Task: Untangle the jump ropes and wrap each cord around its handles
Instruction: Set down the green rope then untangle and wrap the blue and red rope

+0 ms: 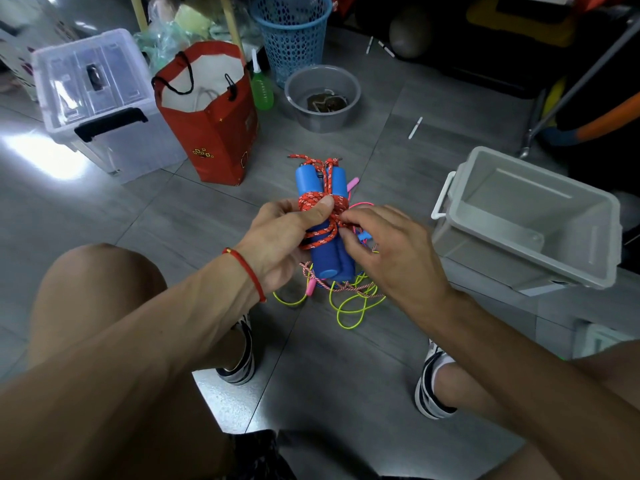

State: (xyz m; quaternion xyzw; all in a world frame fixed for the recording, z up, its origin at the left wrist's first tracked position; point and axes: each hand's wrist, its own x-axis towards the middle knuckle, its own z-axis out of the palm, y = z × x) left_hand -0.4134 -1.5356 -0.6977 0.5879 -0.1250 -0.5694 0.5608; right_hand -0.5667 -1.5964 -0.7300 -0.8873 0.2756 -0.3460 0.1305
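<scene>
**Q:** Fingers first: what are they doing?

**A:** Both hands meet over two blue handles (331, 261) held side by side above the floor. The left hand (289, 239) curls round them, its thumb pressing the red cord (320, 202) wound across their middle. The right hand (391, 252) has its fingertips (346, 233) pinching a loop of that red cord at the wrap.

**Q:** Where are the other ropes?

**A:** On the grey tiled floor (346, 358) directly beneath the hands, between the person's two shoes: a loose tangle of yellow-green cord (349, 310), a pink cord (362, 204), and a pink-and-white twisted cord (343, 289).

**Q:** And farther out?

**A:** To the right stands an open grey bin (526, 216). Beyond the hands stands a red paper bag (214, 133), a clear lidded box (93, 98) to its left, a grey basin (323, 98), and a blue mesh basket (292, 32).
</scene>
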